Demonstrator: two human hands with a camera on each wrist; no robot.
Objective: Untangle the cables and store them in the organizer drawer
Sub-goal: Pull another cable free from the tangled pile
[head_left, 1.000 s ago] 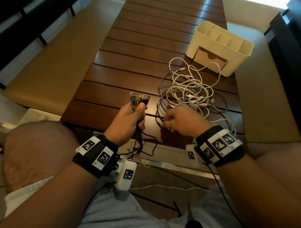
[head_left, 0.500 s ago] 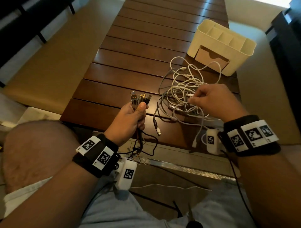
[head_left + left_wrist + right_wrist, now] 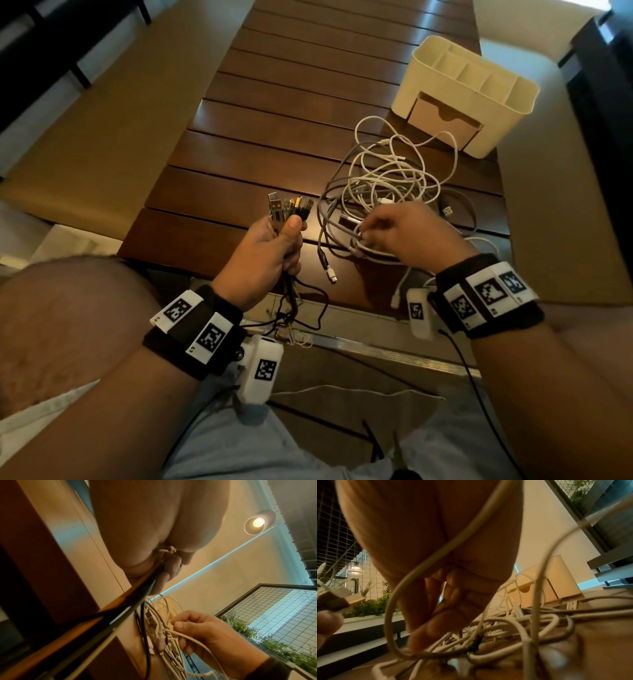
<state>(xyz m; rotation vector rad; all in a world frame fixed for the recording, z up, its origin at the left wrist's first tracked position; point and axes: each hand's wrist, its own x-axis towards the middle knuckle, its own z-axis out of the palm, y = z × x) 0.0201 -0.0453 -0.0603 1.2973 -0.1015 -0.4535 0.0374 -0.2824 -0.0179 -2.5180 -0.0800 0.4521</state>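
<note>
No readable text, brand names or numbers anywhere. Only signs: black-and-white square fiducial markers (image 3: 209, 337) on white tiles of left wristband, one more on white camera housing (image 3: 265, 370) beneath left wrist; same kind of markers (image 3: 490, 291) on right wristband and on right camera housing (image 3: 416, 310). Patterns only, no letters legible.
</note>
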